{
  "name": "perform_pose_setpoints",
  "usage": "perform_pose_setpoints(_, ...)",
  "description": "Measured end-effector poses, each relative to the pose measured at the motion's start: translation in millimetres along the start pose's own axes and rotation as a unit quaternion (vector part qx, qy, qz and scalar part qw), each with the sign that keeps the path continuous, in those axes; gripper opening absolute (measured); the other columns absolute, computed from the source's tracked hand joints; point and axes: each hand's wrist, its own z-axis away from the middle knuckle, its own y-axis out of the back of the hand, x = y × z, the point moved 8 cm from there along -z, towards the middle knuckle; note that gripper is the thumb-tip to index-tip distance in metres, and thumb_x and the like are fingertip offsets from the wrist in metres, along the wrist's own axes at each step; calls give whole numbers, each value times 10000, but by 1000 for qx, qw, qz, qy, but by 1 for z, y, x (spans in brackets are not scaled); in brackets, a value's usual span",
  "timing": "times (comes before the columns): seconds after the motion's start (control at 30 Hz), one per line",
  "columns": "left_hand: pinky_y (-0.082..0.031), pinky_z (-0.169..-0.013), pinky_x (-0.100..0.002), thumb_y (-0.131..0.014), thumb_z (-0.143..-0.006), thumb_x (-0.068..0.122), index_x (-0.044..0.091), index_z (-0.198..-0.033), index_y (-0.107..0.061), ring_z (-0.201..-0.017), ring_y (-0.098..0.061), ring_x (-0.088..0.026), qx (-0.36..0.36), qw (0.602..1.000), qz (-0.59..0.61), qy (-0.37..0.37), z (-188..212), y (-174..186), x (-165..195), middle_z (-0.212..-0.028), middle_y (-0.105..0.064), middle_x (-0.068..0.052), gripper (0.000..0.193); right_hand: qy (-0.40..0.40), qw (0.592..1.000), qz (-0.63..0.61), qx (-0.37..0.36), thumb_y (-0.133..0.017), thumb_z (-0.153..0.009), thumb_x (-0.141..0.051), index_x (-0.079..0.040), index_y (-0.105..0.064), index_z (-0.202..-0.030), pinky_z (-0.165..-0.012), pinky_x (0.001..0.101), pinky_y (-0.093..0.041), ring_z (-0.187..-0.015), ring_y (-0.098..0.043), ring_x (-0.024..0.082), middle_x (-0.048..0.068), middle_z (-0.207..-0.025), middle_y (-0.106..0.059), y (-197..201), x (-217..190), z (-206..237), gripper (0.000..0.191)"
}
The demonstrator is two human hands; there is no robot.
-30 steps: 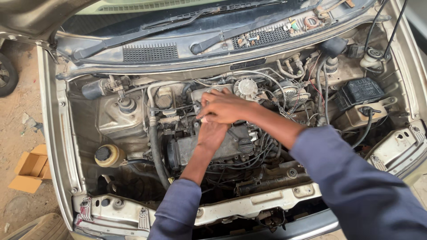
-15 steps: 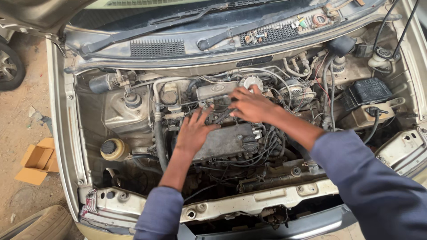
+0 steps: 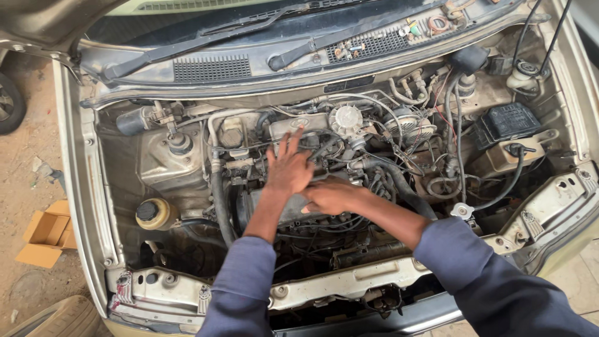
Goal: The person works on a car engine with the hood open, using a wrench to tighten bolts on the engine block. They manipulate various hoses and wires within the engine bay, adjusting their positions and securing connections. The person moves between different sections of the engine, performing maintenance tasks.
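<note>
Both hands are down in the open engine bay, over the engine [image 3: 281, 209] at its middle. The left hand [image 3: 288, 170] lies flat on top of the engine, fingers spread apart and pointing toward the windshield, gripping nothing. The right hand [image 3: 329, 196] sits just beside it, touching it, fingers curled; I cannot tell whether it clamps anything. A yellow reservoir [image 3: 155, 214] stands well to the left, a black battery [image 3: 505, 122] far right.
</note>
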Motion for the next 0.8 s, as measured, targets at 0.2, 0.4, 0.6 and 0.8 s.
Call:
perform_pose_setpoints(0.2,-192,-1188,-592,-680,-901,210,218,-1163,-760,-1517,-180,-306,67,997,31,-21,4,-5,-2,-1646,-195,-36,274,143,983,-53,99,-694,-881,-335,-31,-584,-1371,-894,559,-509,-1112,-663,413,197,-1245,-694,13,-1,7,587)
perform_pose_setpoints(0.4,-288,-1104,-570,-657,-803,53,158,-1219,-755,-1422,-321,-317,182,973,-108,-89,7,-10,-4,-1543,-370,-63,441,26,971,-218,94,-534,-1011,-181,-85,-713,-1043,-801,357,-626,-806,-756,204,63,-877,-738,80,44,-1,206)
perform_pose_setpoints(0.6,-482,-1029,-445,-612,-984,120,100,-1201,-740,-1173,-666,-280,81,967,-235,-51,-1,-47,-2,-1182,-721,-131,252,90,983,-5,160,-560,-983,-490,-266,-727,-1243,-1090,595,-328,-1332,-430,262,62,-1382,-516,123,14,-42,381)
perform_pose_setpoints(0.8,-517,-927,-468,-653,-848,123,94,-1174,-689,-984,-717,-296,135,981,-133,-44,31,-30,3,-1057,-739,-120,329,77,992,48,87,-494,-1000,-523,-349,-734,-1249,-1163,689,-133,-1521,-201,241,-16,-1600,-359,109,9,-77,388)
